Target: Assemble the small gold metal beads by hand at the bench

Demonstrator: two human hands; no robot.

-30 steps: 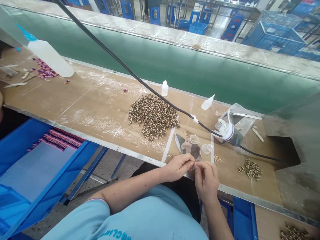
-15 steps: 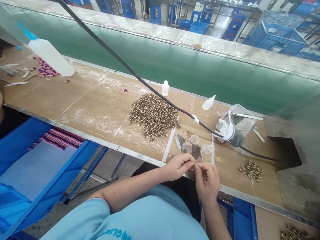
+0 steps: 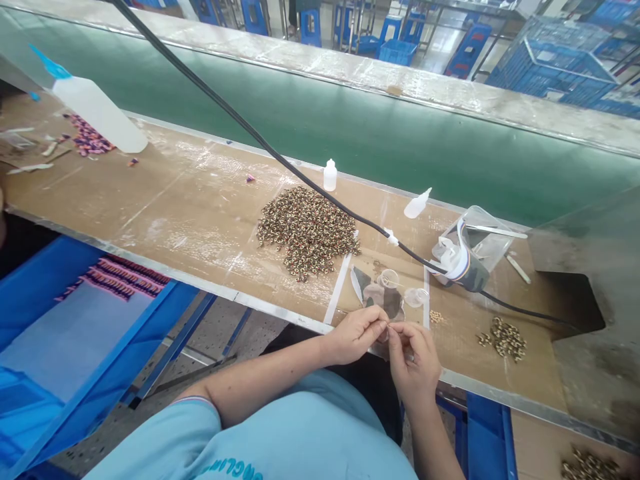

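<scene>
Near the front edge of the cardboard-covered bench, my left hand (image 3: 356,335) and my right hand (image 3: 416,360) meet fingertip to fingertip. Both are closed in a pinch, and what lies between the fingertips is too small to make out. Just beyond them is a camouflage-patterned cloth (image 3: 376,297) with a small round clear cup (image 3: 389,279) on it. A second clear round piece (image 3: 415,297) lies to its right. Small beige beads (image 3: 435,317) are beside my right hand. A large heap of small dark and gold pieces (image 3: 305,230) spreads to the left.
A small pile of gold pieces (image 3: 508,339) lies right. White bottles (image 3: 330,175) (image 3: 417,203) stand or lie at the back, near a clear tub (image 3: 487,233). A black cable (image 3: 240,120) crosses above the bench. Far left are a large bottle (image 3: 100,113) and a blue bin (image 3: 120,360).
My joined fingertips have shifted very slightly left. The whole view has moved a little; the items on the bench look the same.
</scene>
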